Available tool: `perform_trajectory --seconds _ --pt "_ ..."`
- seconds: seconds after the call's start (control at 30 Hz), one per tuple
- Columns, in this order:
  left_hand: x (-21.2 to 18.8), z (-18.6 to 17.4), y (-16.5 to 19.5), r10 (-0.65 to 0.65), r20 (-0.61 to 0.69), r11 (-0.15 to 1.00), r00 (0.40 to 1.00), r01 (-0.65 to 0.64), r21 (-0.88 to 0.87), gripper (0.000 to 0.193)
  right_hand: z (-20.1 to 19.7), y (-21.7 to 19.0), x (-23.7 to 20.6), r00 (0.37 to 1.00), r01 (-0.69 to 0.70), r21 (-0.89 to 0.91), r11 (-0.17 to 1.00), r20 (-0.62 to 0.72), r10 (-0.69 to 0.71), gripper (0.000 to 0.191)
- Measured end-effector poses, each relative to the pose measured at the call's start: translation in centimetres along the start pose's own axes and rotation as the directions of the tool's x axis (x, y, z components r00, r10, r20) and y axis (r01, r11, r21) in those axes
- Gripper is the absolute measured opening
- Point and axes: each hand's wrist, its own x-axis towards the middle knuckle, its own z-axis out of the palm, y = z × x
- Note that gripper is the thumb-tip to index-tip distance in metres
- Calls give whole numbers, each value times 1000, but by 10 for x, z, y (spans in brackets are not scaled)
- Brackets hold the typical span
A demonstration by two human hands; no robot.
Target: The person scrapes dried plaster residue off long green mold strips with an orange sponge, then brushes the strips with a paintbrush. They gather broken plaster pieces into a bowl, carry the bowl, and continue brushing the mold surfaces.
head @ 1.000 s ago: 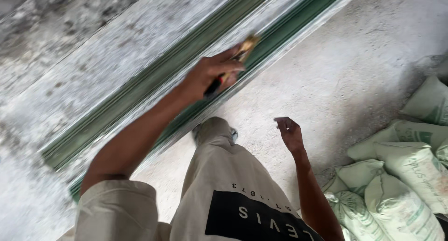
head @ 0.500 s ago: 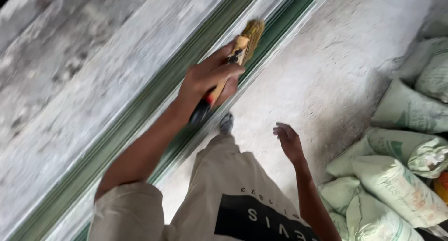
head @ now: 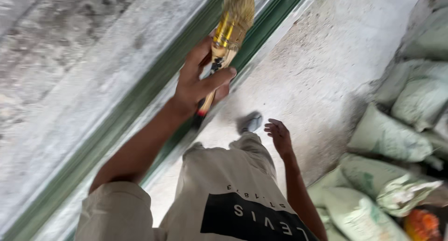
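Brush [head: 232,24] has travelled up and forward along the green rail [head: 140,98] since the earlier frames: a second ago only its handle end showed past the fingers, now the whole bristle head is out ahead of the hand, near the top edge of view, lying over the rail's groove. Left hand [head: 198,80] has come closer and larger in frame, arm stretched out along the wall. Grip closed around the brush handle just below the gold ferrule, thumb across the top, fingers wrapped under; dark and red handle end pokes out below the palm. Bristles tan, splayed, blurred by motion; cannot tell whether they touch the rail or ride just above it. Right hand [head: 278,136] has hardly shifted, hanging at the side with fingers loosely curled and apart, holding nothing, well clear of the brush. One shoe [head: 251,122] shows just beside that hand, on the concrete floor [head: 322,68]. Pale sacks [head: 387,133] are piled at the right, now nearer the frame edge than before, which suggests the person has stepped along the wall. Wall [head: 60,59] left of the rail is rough grey plaster, blotched. Judging from the shift, the brushing stroke is mid-run along the rail, with more rail visible both ahead of and behind the brush.
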Motion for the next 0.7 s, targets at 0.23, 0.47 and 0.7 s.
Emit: perform_trajectory --seconds 0.23,0.47,0.7 --pt "123 89 -56 173 178 899 969 -229 373 35 -126 -60 126 984 120 -117 986 147 -103 34" --pt "200 153 -121 -872 228 402 433 900 -171 42 -203 -119 227 982 74 -248 966 185 -28 33" --pt "284 205 -159 382 153 852 912 -411 324 25 -220 -159 291 980 90 -249 964 197 -40 33"
